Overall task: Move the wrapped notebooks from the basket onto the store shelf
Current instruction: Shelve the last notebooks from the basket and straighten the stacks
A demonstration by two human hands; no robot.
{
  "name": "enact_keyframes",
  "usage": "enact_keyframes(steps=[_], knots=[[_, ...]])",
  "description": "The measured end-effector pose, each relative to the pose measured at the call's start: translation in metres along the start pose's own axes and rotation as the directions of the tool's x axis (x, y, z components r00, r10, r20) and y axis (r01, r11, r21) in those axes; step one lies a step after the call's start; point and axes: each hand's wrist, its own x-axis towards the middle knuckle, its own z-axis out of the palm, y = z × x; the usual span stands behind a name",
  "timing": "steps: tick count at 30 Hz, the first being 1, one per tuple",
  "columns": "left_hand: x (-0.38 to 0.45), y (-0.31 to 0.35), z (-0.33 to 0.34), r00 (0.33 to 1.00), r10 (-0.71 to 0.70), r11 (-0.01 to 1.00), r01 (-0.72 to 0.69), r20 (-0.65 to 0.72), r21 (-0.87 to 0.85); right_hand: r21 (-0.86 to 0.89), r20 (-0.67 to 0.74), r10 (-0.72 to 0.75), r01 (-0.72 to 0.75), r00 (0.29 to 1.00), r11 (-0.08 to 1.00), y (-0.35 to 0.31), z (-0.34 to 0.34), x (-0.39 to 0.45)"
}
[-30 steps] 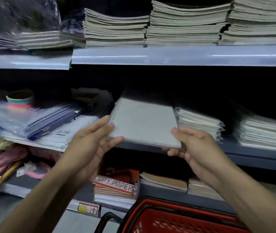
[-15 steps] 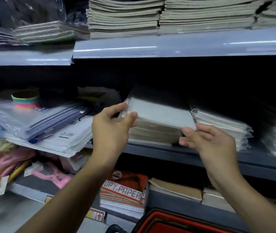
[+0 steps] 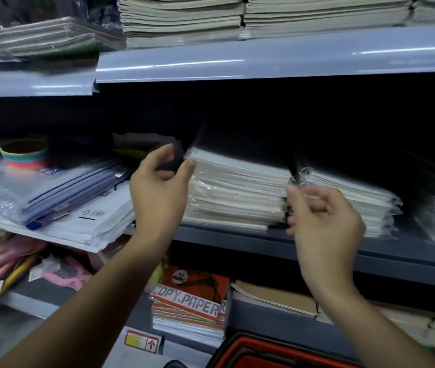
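Store shelving, dim; middle shelf [image 3: 237, 236] at hand level. Stack of wrapped notebooks [image 3: 237, 192] lies on it, between the two hands. Step, by judgement: set-down finishing; next calls for reaching down to the red basket [image 3: 264, 354] below the right forearm. Left hand [image 3: 159, 192]: fingers curled, thumb and fingertips at the stack's far-left corner, contact uncertain. Right hand [image 3: 322, 221]: loosely curled, blurred, just beside the stack's right edge, apparently holding nothing.

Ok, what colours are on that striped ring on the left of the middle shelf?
The striped ring shows green, yellow and pink bands, in the head view.
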Motion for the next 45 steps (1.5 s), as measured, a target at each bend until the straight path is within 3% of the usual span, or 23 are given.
enact_keyframes(steps=[2, 4, 7, 10, 15, 18, 23, 28, 39, 45], knots=[[-0.006, -0.024, -0.011, 0.999, -0.04, 0.999, 0.04, 0.027, 0.016, -0.179, 0.126, -0.073, 0.095, 0.989, 0.979, 0.013, -0.01, -0.013], [-0.012, -0.049, -0.016, 0.98, -0.145, 0.989, 0.142, 0.134, 0.028, -0.331, 0.264, -0.023, 0.113, 0.964, 0.937, 0.025, -0.008, -0.019], [-0.016, -0.07, -0.012, 0.916, -0.183, 0.983, 0.165, 0.358, 0.08, -0.421, 0.266, -0.057, 0.169, 0.962, 0.891, 0.029, 0.004, -0.021], [-0.008, -0.077, -0.002, 0.892, -0.13, 0.987, 0.073, 0.432, 0.145, -0.483, 0.252, -0.095, 0.21, 0.963, 0.85, 0.03, 0.015, -0.025], [0.013, -0.09, 0.004, 0.892, -0.124, 0.974, 0.026, 0.434, 0.225, -0.44, 0.155, -0.032, 0.098, 0.987, 0.893, 0.035, 0.028, -0.026], [0.018, -0.093, 0.006, 0.895, -0.131, 0.973, 0.033, 0.427, 0.23, -0.432, 0.125, -0.056, 0.105, 0.991, 0.896, 0.035, 0.037, -0.019], [0.018, -0.097, 0.009, 0.919, -0.154, 0.984, 0.11, 0.363, 0.141, -0.388, 0.172, -0.09, 0.152, 0.981, 0.909, 0.04, 0.051, -0.012], [0.007, -0.097, 0.009, 0.932, -0.139, 0.99, 0.129, 0.335, 0.052, -0.38, 0.322, -0.003, 0.131, 0.947, 0.916, 0.045, 0.043, -0.012], [-0.002, -0.099, 0.015, 0.958, -0.092, 0.992, 0.064, 0.271, 0.113, -0.379, 0.215, -0.086, 0.164, 0.973, 0.911, 0.05, 0.052, -0.001], [-0.009, -0.088, 0.015, 0.96, -0.106, 0.99, 0.078, 0.258, 0.116, -0.31, 0.271, -0.086, 0.172, 0.959, 0.935, 0.058, 0.05, -0.002]])
